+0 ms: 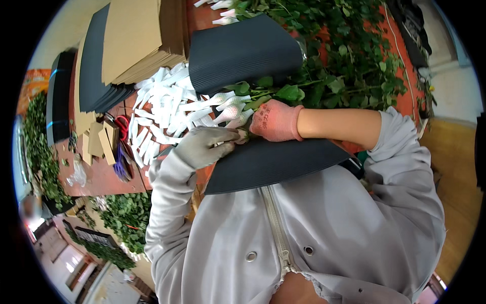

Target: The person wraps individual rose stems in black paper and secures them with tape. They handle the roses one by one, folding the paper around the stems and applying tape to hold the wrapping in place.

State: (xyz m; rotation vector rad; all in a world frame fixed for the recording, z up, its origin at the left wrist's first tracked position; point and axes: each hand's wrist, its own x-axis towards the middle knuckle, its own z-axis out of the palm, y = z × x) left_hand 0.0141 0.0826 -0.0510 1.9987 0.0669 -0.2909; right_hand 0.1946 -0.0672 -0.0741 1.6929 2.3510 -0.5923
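Observation:
My left hand [205, 146], in a grey glove, has its fingertips and thumb around a pale rose bud [242, 135]. A bit of white shows between thumb and fingers, too small to name. My right hand [275, 121], in a pink glove bearing writing, is closed just beside that bud, apparently on its stem, which the glove hides. Beneath both hands lies a black corrugated sheet [281, 163], reaching to my jacket. Just beyond them rest several rose buds in white net sleeves [231, 113], their leafy stems [296, 92] running to the right.
Loose white net sleeves [163, 102] are heaped at left of the hands. Behind stand a stack of black corrugated sheets [246, 53] and stacked cardboard [133, 38]. Rose foliage [349, 53] covers the right side. Red-handled scissors [122, 127] and a purple glove [122, 163] lie left.

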